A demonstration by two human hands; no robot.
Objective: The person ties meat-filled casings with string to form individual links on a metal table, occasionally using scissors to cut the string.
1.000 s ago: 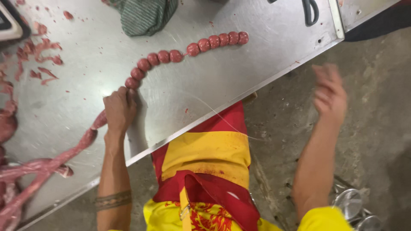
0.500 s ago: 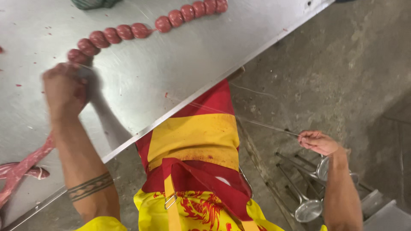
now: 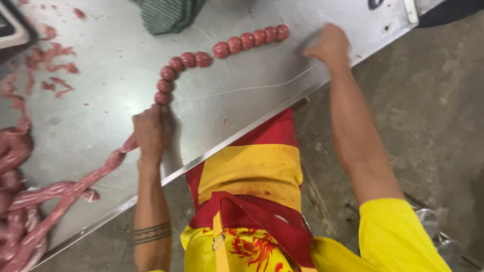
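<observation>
steel table (image 3: 101, 106), sausage links (image 3: 222, 49) (meat scraps (image 3: 53, 70)), cloth (image 3: 169, 15)

I wear a bright yellow short-sleeved shirt (image 3: 393, 236), its sleeve ending above my right elbow, so both forearms are bare. Over it hangs an apron (image 3: 252, 171) in broad bands of red and yellow, with a red flame-like figure printed on the yellow lower part. A yellow strap with a small metal clip (image 3: 218, 242) runs down its front. A dark band tattoo (image 3: 151, 232) of two stripes circles my left forearm
</observation>
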